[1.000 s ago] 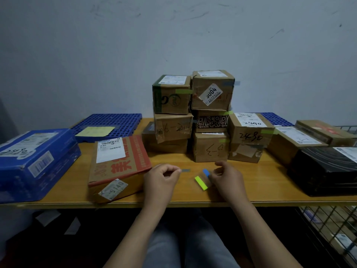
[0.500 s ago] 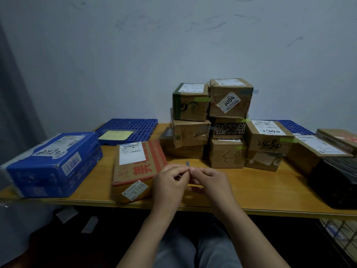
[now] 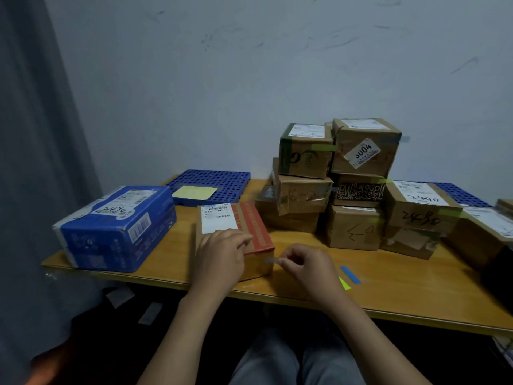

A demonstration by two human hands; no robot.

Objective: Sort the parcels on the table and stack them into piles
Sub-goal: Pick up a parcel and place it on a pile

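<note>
Resting flat across the near end of a red-and-brown parcel [image 3: 251, 227], a person's left hand [image 3: 222, 259] lies with its fingers spread along the lid, not curled round anything, at lower centre of the frame. The right hand [image 3: 311, 269], just to its right, pinches a small grey strip [image 3: 268, 260] between thumb and forefinger, the strip's free end pointing at the parcel's near right corner; whether strip and box touch cannot be told.

The parcel sits on a wooden table [image 3: 402, 290], close to the front edge. Open tabletop runs to the right of the hands, broken only by a blue strip [image 3: 350, 274] and a yellow-green strip [image 3: 345, 284] lying side by side near the right wrist.

At left of the frame a blue parcel [image 3: 111, 234] lies near the red-and-brown one, a narrow band of bare wood between them, its far side near the table's left edge, which meets a grey curtain [image 3: 33, 162]. Behind, a blue grid panel [image 3: 222, 179] carries a yellow sheet [image 3: 194, 192].

A stack of cardboard parcels [image 3: 352, 229], three high against the wall [image 3: 249, 79], closes off the back of the table at centre right. A box marked 2490 [image 3: 416, 215] stands beside it on another box, and a long parcel [image 3: 483, 232] fills the right edge of the frame.
</note>
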